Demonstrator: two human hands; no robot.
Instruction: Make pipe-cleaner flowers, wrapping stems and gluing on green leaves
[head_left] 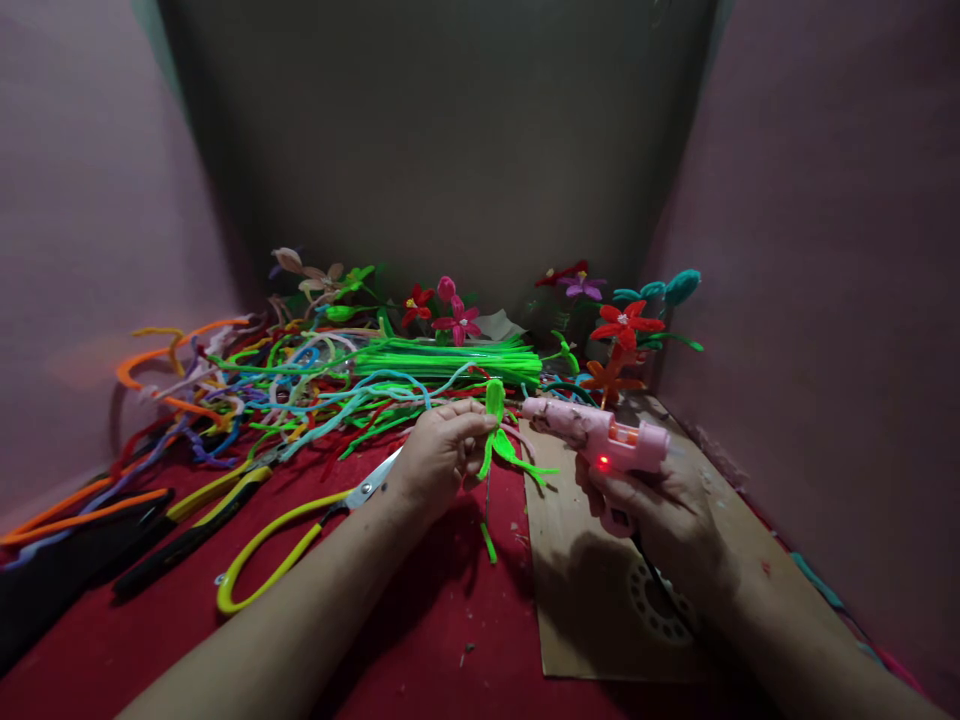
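Observation:
My left hand pinches a bright green pipe-cleaner flower, with one petal pointing up and others hanging down to the right. Wrapped around the handle of a pink hot glue gun is my right hand. A red light glows on the gun's side, and its nozzle points left, close to the green petals. A thin stem with a short green piece is visible below the flower. Yellow-handled scissors lie beside my left forearm, their blades partly behind my hand.
Yellow-and-black pliers lie at the left, near a tangle of coloured pipe cleaners. A bundle of green pipe cleaners sits at the back, before finished flowers. Cardboard covers the right of the red surface.

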